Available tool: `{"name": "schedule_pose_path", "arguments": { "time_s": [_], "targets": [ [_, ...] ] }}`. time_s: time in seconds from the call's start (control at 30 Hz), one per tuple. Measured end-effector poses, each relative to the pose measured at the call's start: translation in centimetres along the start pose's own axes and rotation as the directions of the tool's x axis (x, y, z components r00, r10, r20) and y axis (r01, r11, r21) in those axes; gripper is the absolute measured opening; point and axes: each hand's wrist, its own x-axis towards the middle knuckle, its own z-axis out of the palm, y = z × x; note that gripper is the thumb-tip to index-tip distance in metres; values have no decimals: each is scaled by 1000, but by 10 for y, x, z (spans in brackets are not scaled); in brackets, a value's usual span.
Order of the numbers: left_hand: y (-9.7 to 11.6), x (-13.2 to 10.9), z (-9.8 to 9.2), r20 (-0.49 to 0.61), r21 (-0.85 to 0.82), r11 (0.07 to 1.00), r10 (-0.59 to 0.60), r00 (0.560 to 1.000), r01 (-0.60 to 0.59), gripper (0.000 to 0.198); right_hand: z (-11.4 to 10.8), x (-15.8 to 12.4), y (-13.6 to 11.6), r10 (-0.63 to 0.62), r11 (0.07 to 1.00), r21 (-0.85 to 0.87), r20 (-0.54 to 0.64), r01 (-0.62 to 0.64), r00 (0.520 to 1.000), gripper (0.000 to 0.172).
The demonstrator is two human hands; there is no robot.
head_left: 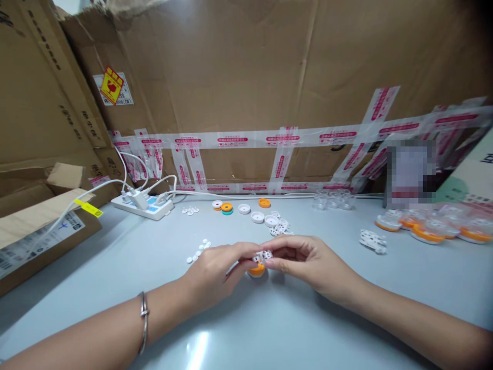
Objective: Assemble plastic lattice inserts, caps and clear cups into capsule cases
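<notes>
My left hand [215, 270] and my right hand [304, 259] meet at the middle of the grey table [269, 329]. Both pinch a small white openwork plastic piece [263, 255] between fingertips. Just under it sits a small orange and white round part [256, 269], touching my left fingers. A silver bangle [144, 321] is on my left wrist. Small white discs [198, 250] lie just left of my left hand.
White and orange caps [246, 208] and white openwork pieces [373, 240] lie further back. Finished orange-based round units [435, 228] and clear cups [333, 199] sit at the right. A power strip [142, 205] with cables is at back left. Taped cardboard walls [246, 92] surround the table.
</notes>
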Motion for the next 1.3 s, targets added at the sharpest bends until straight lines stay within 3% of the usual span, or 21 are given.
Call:
{"name": "schedule_pose_path", "arguments": {
  "time_s": [0.47,0.87,1.1,1.3],
  "targets": [
    [0,-1,0,-15,24,1000,-16,1000,16,16,1,-3,-4,-122,986,-115,-10,120,992,22],
    [1,-1,0,-21,27,1000,-6,1000,6,14,3,-4,-5,-57,995,-82,-13,56,998,27],
    [1,-1,-1,-31,39,999,6,999,-5,13,2,-4,-4,43,999,-20,13,-43,999,31],
    [2,-1,-1,-64,47,999,20,998,-17,11,1,-1,-4,58,998,-18,-32,-58,998,23]
  ]
}}
